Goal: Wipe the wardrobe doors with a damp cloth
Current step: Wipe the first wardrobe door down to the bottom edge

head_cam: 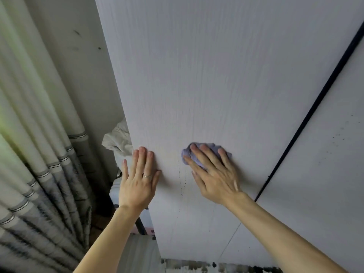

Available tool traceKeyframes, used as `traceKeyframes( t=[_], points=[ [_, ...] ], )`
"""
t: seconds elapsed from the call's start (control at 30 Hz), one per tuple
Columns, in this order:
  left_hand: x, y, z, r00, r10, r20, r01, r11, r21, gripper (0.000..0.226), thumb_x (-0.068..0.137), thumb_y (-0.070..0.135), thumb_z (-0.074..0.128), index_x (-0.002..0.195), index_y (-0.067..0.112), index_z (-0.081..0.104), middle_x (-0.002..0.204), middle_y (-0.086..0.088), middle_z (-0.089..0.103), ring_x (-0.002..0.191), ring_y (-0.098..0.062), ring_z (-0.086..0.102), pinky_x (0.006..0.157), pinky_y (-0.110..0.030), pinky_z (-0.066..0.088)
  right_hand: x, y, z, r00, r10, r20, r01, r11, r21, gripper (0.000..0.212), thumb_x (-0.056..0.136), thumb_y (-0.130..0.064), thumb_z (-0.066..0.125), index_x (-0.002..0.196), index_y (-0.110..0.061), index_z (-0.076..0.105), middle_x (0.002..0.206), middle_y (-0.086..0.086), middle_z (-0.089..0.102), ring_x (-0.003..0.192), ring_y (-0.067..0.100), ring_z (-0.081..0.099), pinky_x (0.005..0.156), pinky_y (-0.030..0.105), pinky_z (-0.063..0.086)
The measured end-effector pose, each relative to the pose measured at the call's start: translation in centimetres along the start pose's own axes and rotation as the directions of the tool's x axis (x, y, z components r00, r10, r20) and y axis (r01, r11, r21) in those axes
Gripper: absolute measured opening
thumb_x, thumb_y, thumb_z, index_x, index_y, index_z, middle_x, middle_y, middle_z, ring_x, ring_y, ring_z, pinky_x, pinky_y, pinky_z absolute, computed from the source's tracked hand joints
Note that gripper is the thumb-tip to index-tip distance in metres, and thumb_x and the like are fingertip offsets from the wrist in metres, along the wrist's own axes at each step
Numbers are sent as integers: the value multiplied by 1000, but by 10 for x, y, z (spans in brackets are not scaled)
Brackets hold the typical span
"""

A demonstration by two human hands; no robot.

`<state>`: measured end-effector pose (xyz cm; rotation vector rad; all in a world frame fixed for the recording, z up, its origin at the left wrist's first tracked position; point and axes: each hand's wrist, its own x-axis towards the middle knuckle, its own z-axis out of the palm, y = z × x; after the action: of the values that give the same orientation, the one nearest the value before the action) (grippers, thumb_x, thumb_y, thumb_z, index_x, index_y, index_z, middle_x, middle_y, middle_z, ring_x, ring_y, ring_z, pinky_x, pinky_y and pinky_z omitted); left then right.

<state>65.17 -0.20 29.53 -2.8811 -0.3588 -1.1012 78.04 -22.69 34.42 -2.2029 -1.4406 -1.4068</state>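
Wardrobe door (216, 75), left hand (137, 180) spread flat on it, right hand (214, 174) flat pressing purple cloth (185, 153), curtain (39, 115) beside

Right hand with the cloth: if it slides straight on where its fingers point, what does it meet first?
Nothing soon, it seems: the right hand would push the purple cloth up and left over bare door, until that door's left edge.

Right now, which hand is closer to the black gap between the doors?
Right. The right hand, on the purple cloth, is left of the black gap; the left hand lies farther left.
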Motion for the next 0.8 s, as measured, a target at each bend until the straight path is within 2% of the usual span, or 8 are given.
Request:
traceKeyframes(
  t=[0.17,0.23,0.3,0.37,0.5,0.6,0.7,0.8],
  points=[
    [1,-15,7,997,78,-25,-78,997,10,78,101,47,34,160,19,-8,167,1,-17,155,-21,-10,123,-51,-2,38,-13,13,989,69,-132,-70,998,-5,64,96,-31,52,156,-28,30,162,-2,29,153,17,17,123,47,10],
    [1,-20,9,992,112,-51,-113,994,-6,78,101,47,35,160,19,-6,168,1,-13,155,-20,-8,122,-52,1,0,-20,31,993,-116,38,119,990,-81,70,90,-30,59,155,-29,34,163,-6,28,151,14,22,123,42,10],
    [0,-27,10,986,155,-54,-154,988,5,77,101,45,37,161,19,-3,168,1,-10,155,-20,-5,122,-53,5,-36,-23,39,922,-287,259,314,947,-70,75,84,-25,64,154,-30,37,162,-9,28,149,10,26,124,38,7],
    [-2,-35,9,981,183,-58,-182,983,17,76,101,44,39,161,19,0,169,2,-7,155,-18,-2,121,-56,11,-37,-24,32,889,-337,311,373,926,-60,75,82,-22,65,153,-30,39,162,-9,30,148,10,29,125,37,6],
    [-3,-37,4,983,173,-62,-171,985,34,79,99,39,49,161,19,5,169,1,1,155,-17,3,118,-60,18,39,-15,-5,987,-138,83,146,984,-98,63,90,-27,60,151,-28,43,161,-3,31,149,16,27,122,42,14],
    [-7,-30,-7,989,146,16,-147,989,31,85,93,29,55,161,17,6,169,-2,5,155,-21,8,120,-60,14,105,5,-35,990,106,-98,-112,992,-63,53,100,-30,47,152,-25,40,162,3,26,152,21,19,122,49,16],
    [-7,-19,-33,992,112,62,-113,993,16,86,86,23,56,161,17,14,168,-3,10,154,-21,13,121,-58,12,113,3,-40,982,173,-80,-177,983,-40,57,99,-32,47,154,-23,33,164,4,21,154,22,12,123,52,11],
    [20,-13,-67,993,110,32,-110,994,-9,83,85,24,58,159,14,22,168,-2,12,155,-21,12,122,-56,14,90,0,-42,996,60,66,-51,991,-124,62,97,-32,52,155,-26,32,165,3,20,153,21,17,122,50,16]
  ],
)
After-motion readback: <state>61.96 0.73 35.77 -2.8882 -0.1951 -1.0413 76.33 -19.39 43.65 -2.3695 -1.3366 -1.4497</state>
